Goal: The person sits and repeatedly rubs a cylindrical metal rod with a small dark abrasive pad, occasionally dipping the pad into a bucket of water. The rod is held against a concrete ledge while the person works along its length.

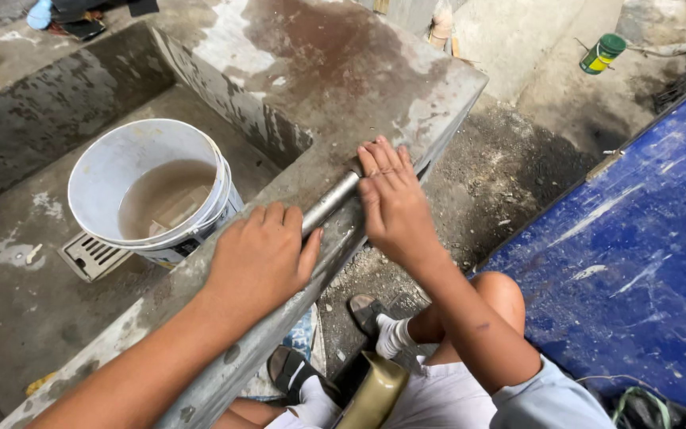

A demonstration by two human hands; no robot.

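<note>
Concrete ledge (406,119), both hands (260,258) flat over metal rod (329,202).

A stained concrete ledge (343,87) is seen around a sunken basin (17,302), on whose floor a white bucket (97,171) of murky water is set beside a drain grate (89,256), while a metal pipe (329,203) is laid along the ledge's edge.

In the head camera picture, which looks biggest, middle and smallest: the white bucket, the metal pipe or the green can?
1. white bucket, clearly the largest.
2. metal pipe, only partly seen between the left hand and right hand.
3. green can, smallest, though it lies farther from the camera, so that is unsure.
</note>
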